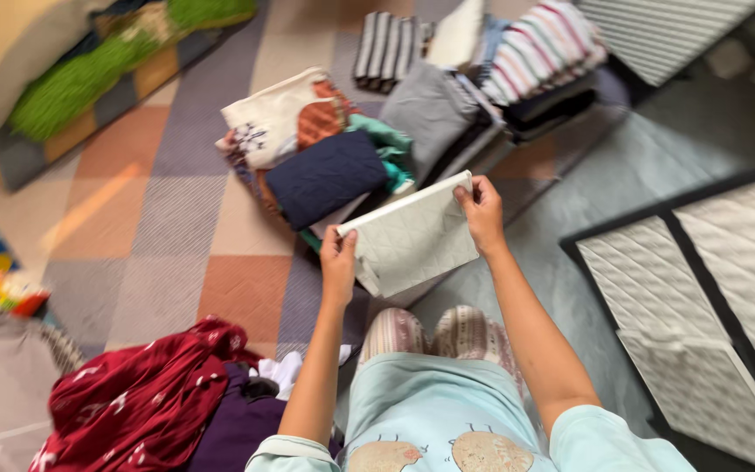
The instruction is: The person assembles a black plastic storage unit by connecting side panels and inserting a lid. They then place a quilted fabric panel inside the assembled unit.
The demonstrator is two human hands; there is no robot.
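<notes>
I hold a folded pale green quilted cloth (414, 238) up in front of me with both hands. My left hand (338, 253) pinches its lower left corner, and my fingers there are closed on the cloth. My right hand (482, 212) pinches the top right corner, fingers closed on it too. The cloth hangs tilted between my hands, over the floor and just above my feet in striped socks (434, 332).

Behind the cloth is a pile of folded clothes on the checked rug (159, 218). A dark blue folded piece (325, 177) lies on top, just beside a cream one with orange patches (286, 118). A grey folded piece (434, 109) lies next to them, and a striped stack (539, 48) is farther back.

Near my left elbow lies a dark red cloth with white marks (137, 398), touching a purple one (238, 424). On my right stands a black frame with white quilted panels (709, 288).
</notes>
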